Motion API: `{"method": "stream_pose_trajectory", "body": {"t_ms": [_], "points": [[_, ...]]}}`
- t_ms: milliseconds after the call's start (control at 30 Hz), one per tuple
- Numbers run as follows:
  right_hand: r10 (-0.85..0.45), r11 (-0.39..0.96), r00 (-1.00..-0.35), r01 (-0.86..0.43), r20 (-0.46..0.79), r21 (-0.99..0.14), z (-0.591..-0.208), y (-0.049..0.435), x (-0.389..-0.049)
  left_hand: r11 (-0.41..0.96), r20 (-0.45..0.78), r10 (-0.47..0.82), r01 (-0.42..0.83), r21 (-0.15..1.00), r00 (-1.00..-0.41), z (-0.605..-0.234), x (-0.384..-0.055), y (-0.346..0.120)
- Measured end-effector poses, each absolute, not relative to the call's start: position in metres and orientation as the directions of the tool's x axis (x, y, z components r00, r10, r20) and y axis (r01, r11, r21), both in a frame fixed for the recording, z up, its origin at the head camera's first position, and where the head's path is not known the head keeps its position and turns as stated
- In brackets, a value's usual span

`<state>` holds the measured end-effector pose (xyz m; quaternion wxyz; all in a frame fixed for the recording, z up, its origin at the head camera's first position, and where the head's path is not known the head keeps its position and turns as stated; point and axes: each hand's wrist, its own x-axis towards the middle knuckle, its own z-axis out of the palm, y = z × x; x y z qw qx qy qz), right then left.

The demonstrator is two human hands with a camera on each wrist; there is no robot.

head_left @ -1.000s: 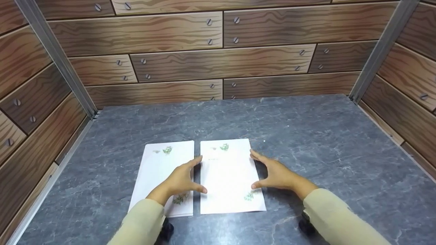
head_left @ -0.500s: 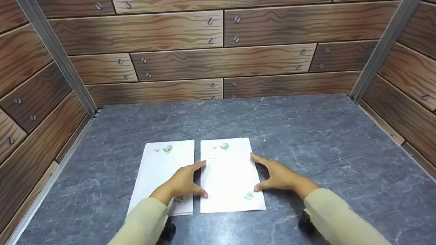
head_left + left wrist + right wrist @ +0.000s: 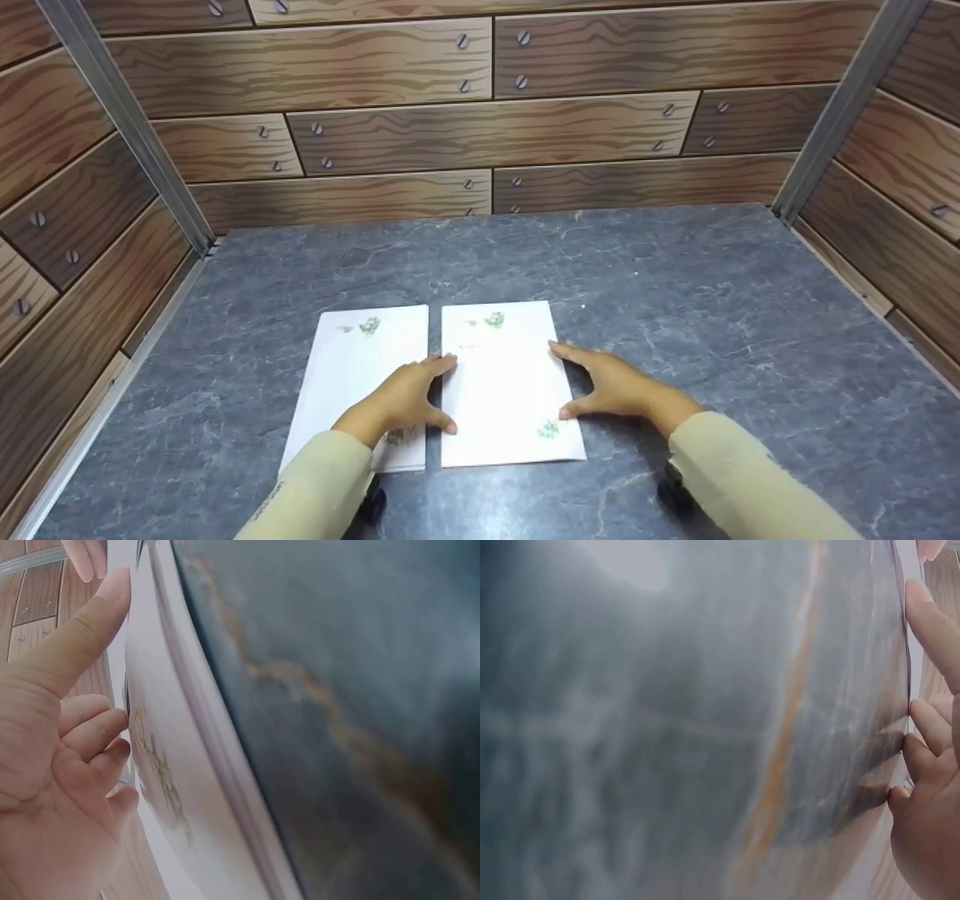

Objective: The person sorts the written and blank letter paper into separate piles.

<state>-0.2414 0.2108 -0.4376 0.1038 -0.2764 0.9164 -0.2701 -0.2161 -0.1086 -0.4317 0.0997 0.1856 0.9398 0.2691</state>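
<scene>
Two white paper stacks lie side by side, a narrow gap between them, each with small green plant prints. My left hand (image 3: 394, 396) reaches across the left stack (image 3: 352, 364), its thumb and index fingertips overlapping the left edge of the right-hand paper (image 3: 502, 409). On the opposite side, my right hand (image 3: 615, 384) has its thumb and fingertips at that paper's right edge. Both hands have thumb and fingers spread apart, palms facing each other. Close up in the left wrist view, layered sheet edges (image 3: 217, 742) show beside the thumb. The right wrist view has fingertips along a thin paper edge (image 3: 908, 652).
A dark grey marbled tabletop (image 3: 675, 300) carries the papers near its front. Wood-plank-patterned walls (image 3: 375, 67) stand at the back and both sides, with grey metal posts (image 3: 142, 142) at the corners.
My left hand has shifted slightly right, its fingertips now over the right-hand paper's left edge. My right hand has moved slightly toward me along the right edge. The papers stay put.
</scene>
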Motion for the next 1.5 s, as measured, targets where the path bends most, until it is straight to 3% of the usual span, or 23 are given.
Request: {"method": "stream_pose_trajectory", "body": {"t_ms": [567,733,1133,1500], "points": [[-0.561,0.703,-0.827,-0.498,0.034,-0.508,-0.4376,0.2095,-0.2403,0.802,-0.055,0.379,0.298,0.518,-0.924,-0.4301,-0.2162,-0.105],[-0.551,0.707,-0.834,-0.492,0.042,-0.508,-0.437,0.2084,-0.2403,0.784,-0.078,0.36,0.256,0.565,-0.93,-0.4294,-0.2161,-0.1041],[-0.563,0.597,-0.823,-0.471,0.08,-0.649,-0.4418,0.2096,-0.243,0.692,-0.036,0.355,0.237,0.682,-0.934,-0.4335,-0.2175,-0.1062],[-0.496,0.581,-0.866,-0.39,0.069,-0.714,-0.4423,0.2095,-0.2417,0.61,-0.048,0.315,0.163,0.776,-0.948,-0.4339,-0.2188,-0.111]]}}
